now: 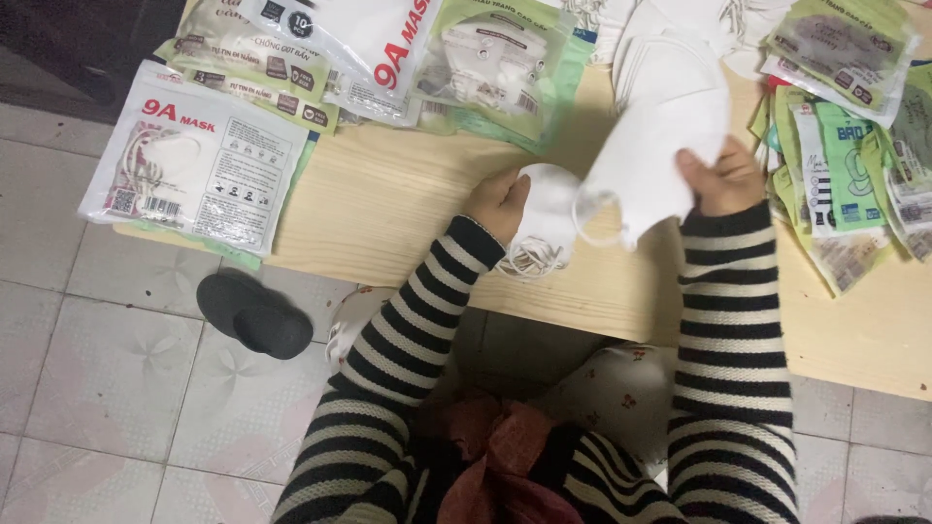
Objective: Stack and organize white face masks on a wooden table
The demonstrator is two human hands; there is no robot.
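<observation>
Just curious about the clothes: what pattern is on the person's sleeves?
Black and white stripes run across both sleeves, seen best in the head view.

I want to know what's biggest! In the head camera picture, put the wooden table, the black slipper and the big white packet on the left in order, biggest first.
1. Wooden table
2. White packet
3. Black slipper, though it lies lower on the floor, so it is unsure.

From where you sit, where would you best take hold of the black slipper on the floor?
Grip the black slipper across its narrower open heel end, nearest the table edge, coming down from above with the left hand, which is closer. It lies flat on the tiles with nothing touching it, and its rounded toe looks too bulky to pinch.
</observation>
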